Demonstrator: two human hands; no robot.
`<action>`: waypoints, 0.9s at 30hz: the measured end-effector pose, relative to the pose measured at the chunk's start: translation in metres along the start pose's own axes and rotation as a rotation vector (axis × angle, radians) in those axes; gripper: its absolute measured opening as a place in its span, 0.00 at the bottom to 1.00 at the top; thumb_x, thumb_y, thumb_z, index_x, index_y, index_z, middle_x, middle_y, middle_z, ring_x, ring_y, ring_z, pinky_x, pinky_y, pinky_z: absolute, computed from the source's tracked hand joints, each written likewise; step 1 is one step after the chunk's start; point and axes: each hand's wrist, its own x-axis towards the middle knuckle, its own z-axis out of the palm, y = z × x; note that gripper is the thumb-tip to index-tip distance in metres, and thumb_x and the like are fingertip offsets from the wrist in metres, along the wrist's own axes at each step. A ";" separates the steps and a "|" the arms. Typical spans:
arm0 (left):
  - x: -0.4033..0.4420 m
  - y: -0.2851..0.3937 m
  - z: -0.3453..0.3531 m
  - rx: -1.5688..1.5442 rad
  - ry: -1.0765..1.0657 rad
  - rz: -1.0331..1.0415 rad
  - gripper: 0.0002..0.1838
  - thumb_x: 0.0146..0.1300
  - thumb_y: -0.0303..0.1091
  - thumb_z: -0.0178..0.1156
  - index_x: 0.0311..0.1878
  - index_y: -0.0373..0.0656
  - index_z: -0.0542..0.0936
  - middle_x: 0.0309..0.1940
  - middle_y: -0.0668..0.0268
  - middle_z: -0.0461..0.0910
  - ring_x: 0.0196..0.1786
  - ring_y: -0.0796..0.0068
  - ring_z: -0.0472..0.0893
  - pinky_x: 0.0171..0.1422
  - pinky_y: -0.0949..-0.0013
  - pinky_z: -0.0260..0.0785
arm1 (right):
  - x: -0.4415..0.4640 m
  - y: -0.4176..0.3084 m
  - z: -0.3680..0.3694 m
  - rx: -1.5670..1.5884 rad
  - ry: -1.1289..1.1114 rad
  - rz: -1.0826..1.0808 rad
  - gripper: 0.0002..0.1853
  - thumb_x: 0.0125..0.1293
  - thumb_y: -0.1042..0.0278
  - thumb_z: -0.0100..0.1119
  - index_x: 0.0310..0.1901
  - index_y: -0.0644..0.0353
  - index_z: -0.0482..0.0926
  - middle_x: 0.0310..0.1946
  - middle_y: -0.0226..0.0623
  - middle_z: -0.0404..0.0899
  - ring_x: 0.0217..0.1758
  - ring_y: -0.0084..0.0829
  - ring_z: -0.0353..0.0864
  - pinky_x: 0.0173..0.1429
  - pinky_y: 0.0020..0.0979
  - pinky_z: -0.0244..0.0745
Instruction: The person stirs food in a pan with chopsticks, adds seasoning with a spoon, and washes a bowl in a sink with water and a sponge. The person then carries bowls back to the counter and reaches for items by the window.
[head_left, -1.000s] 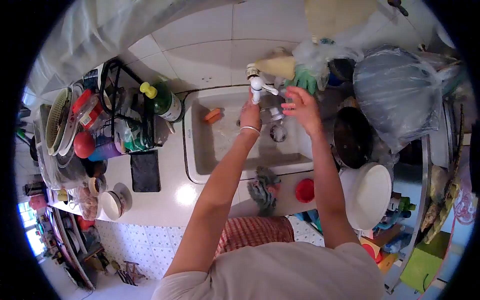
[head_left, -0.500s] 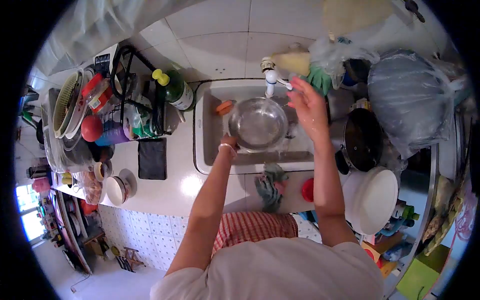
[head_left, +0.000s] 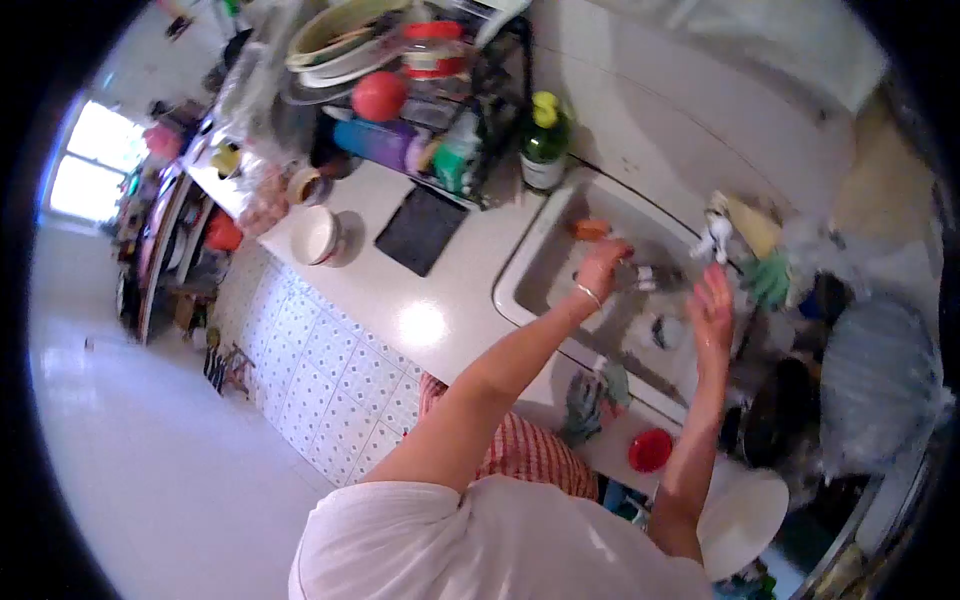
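Observation:
My left hand (head_left: pixel 603 268), with a pale band at its wrist, is over the left part of the sink (head_left: pixel 522 265). Its fingers are closed at the edge of a shiny metal basin (head_left: pixel 650 278), which now looks tilted and is partly hidden and blurred. My right hand (head_left: pixel 712 305) is raised over the sink's right side, fingers apart and holding nothing. Just beyond it is the white faucet (head_left: pixel 714 238). A small orange object (head_left: pixel 590 230) lies at the sink's far left corner.
A green bottle with a yellow cap (head_left: pixel 544 145) stands left of the sink, beside a loaded rack. A dark flat mat (head_left: pixel 422 228) and a white bowl (head_left: pixel 316 236) are on the counter. Near the front edge lie a cloth (head_left: pixel 590 400) and a red round item (head_left: pixel 650 450).
The view has swung toward the left. The metal basin was lying face up under the faucet and now appears tipped up beside my left hand. My right hand remains raised near the faucet.

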 end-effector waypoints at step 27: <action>0.176 0.015 -0.438 -0.074 -0.101 -0.258 0.14 0.57 0.43 0.61 0.34 0.40 0.81 0.24 0.63 0.82 0.27 0.75 0.81 0.33 0.69 0.74 | -0.075 0.099 0.064 -1.014 0.321 -0.098 0.29 0.57 0.80 0.50 0.63 0.58 0.64 0.42 0.53 0.79 0.46 0.53 0.78 0.47 0.45 0.73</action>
